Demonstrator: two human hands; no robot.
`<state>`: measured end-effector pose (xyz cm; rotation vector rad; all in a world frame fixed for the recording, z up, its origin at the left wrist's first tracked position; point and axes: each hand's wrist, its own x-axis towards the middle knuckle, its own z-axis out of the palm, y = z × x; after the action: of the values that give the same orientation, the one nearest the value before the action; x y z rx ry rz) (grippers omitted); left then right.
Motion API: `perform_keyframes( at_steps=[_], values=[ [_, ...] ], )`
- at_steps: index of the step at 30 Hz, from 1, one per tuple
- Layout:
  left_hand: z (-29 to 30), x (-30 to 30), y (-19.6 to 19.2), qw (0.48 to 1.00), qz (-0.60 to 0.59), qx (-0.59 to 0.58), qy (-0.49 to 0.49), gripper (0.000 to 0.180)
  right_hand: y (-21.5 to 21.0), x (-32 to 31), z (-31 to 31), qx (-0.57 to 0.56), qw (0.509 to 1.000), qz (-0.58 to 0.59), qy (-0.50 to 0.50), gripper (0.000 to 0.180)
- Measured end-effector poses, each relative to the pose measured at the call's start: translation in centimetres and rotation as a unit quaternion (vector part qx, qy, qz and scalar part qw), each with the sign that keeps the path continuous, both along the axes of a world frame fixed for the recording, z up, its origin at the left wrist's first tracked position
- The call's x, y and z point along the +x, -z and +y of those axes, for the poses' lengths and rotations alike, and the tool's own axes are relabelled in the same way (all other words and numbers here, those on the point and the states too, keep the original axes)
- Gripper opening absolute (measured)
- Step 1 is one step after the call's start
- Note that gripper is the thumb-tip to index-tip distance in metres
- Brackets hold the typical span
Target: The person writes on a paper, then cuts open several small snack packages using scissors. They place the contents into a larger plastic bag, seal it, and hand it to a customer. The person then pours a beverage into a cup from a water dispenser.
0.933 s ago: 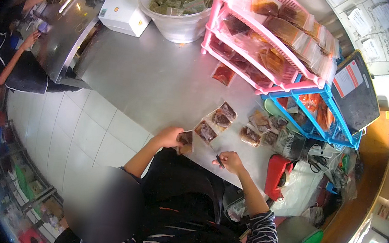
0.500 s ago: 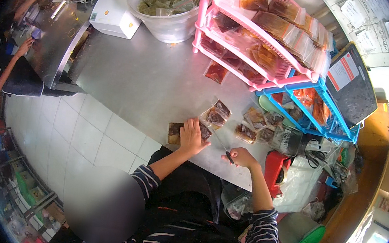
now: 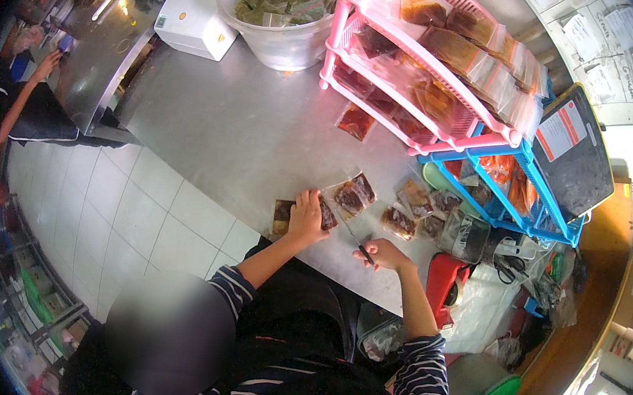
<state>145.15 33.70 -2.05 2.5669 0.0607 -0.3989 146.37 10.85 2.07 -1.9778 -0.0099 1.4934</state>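
My left hand lies with fingers stretched over a strip of clear plastic sachets at the table's near edge. One dark-filled sachet shows to its left, another dark brown sachet to its right. Fingers wrapped round the black handle, my right hand grips a knife. Its thin blade points away to the upper left, beside the right end of the strip; whether it touches the plastic I cannot tell. Just beyond the blade lies a joined pair of dark sachets.
More filled sachets lie to the right, near a red tape dispenser. Pink and blue racks hold packets. A tub of green packets and a white boxy machine stand farther back. A person works at far left.
My left hand has slid slightly left, baring more of the sachet on its right. My right hand has shifted a little left with the knife. The whole view has moved slightly.
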Motion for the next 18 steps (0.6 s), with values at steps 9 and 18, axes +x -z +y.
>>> perform_keyframes(
  at_steps=[9, 18],
  values=[
    [0.3, -0.9, 0.2, 0.998, -0.053, -0.031, -0.003, 0.1, 1.9, -2.5, -0.2, -0.009, 0.98, -0.188, -0.067, 0.049],
    [0.4, -0.8, 0.2, 0.998, -0.056, -0.01, -0.002, 0.095, 1.7, -1.7, 1.0, -0.021, 0.98, -0.188, -0.058, 0.058]
  ],
)
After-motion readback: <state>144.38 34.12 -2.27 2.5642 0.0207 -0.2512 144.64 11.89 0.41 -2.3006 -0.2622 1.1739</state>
